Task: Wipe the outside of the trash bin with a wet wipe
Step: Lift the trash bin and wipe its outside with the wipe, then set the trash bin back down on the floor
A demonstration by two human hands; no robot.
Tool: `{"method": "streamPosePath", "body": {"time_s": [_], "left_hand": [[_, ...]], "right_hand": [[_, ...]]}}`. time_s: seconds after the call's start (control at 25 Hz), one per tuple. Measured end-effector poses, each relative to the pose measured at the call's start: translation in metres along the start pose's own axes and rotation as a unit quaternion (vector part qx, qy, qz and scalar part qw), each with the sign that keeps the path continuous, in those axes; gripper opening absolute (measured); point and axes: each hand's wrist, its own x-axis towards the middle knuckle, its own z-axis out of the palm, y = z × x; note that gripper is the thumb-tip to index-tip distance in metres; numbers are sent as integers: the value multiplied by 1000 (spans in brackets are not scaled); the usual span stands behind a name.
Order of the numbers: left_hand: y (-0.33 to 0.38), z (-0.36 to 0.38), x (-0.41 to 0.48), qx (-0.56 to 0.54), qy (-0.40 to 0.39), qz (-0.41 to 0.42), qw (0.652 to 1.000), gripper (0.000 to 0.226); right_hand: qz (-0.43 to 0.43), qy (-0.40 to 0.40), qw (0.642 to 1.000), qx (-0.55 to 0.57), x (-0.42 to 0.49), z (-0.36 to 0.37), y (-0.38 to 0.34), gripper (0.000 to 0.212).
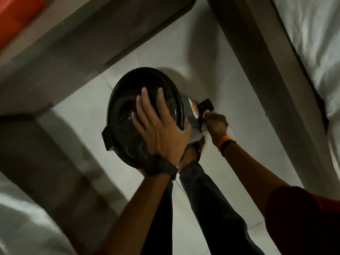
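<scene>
Mid-wipe, I judge: my left hand (161, 126), fingers spread, steadies the trash bin (128, 111) while my right hand (217, 124) pinches the wet wipe (199, 132) against its side.

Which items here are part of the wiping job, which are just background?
In the job:
- round black lidded trash bin
- white wet wipe
- left hand flat on the lid
- right hand pressing the wipe to the bin's side

Background:
- white bedsheet
- orange block
- pale tiled floor

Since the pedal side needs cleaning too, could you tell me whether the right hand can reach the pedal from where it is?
Probably yes: the right hand with the wipe is beside the pedal, nothing between.
</scene>
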Motion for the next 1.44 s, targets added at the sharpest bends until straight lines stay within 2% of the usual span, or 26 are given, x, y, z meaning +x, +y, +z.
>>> {"method": "streamPosePath", "body": {"time_s": [0.04, 0.08, 0.2, 0.24, 0.28, 0.36, 0.4, 0.44, 0.48, 0.56, 0.6, 0.72, 0.84, 0.92, 1.0, 1.08, 1.16, 1.24, 1.36, 1.44], "left_hand": [[-4, 3, -18, -11, -19, -35, 999, 98], [-9, 7, -30, -15, -29, -25, 999, 101], [-23, 17, -49, -7, -30, 134, 990, 98], [-28, 19, -52, 2, -32, 208, 978, 98], [-34, 22, -54, 20, -31, 294, 955, 96], [-56, 27, -59, 59, -30, 441, 895, 83], [-73, 28, -57, 70, -30, 482, 873, 79], [-90, 29, -51, 81, -24, 503, 860, 77], [-107, 30, -43, 95, -14, 511, 855, 76], [-137, 35, -26, 117, 7, 507, 854, 68], [-148, 39, -21, 124, 13, 508, 852, 63], [-151, 49, -19, 131, 22, 493, 860, 55], [-135, 46, -34, 97, 6, 439, 893, 55], [-125, 35, -44, 59, -32, 393, 917, 65], [-124, 10, -47, -9, -29, 336, 942, 73], [-132, -23, -41, -94, 18, 263, 960, 71], [-143, -58, -29, -169, 67, 202, 962, 67], [-153, -95, -12, -196, 112, 160, 961, 63], [-162, -143, 25, -182, 168, 121, 961, 58], [-167, -166, 50, -177, 196, 87, 961, 57]], "right_hand": [[21, -14, 1000, 2, -4, 2, 9, 28], [40, -23, 999, -6, -7, 4, 16, 24], [151, -12, 988, 14, -24, 15, 31, 17], [186, -17, 980, 62, -31, 19, 36, 22], [210, -45, 963, 166, -38, 23, 40, 31], [219, -113, 882, 403, -52, 31, 45, 48], [207, -135, 851, 463, -56, 35, 45, 51], [186, -136, 852, 470, -56, 40, 42, 47], [157, -129, 871, 447, -55, 46, 37, 38], [106, -89, 925, 355, -54, 54, 28, 23], [91, -86, 937, 326, -55, 54, 25, 24], [52, -86, 954, 284, -61, 46, 17, 22], [20, -63, 978, 197, -68, 29, 19, 6], [0, -69, 988, 139, -74, 13, 28, 8], [2, -91, 986, 136, -84, -3, 35, 13], [6, -110, 984, 137, -94, -15, 36, 16], [-18, -109, 988, 103, -103, -22, 31, 13], [-60, -105, 989, 88, -120, -23, 21, 14], [-208, -68, 976, -1, -147, -12, -10, 15], [-334, -50, 939, -64, -153, 5, -38, 16]]}}
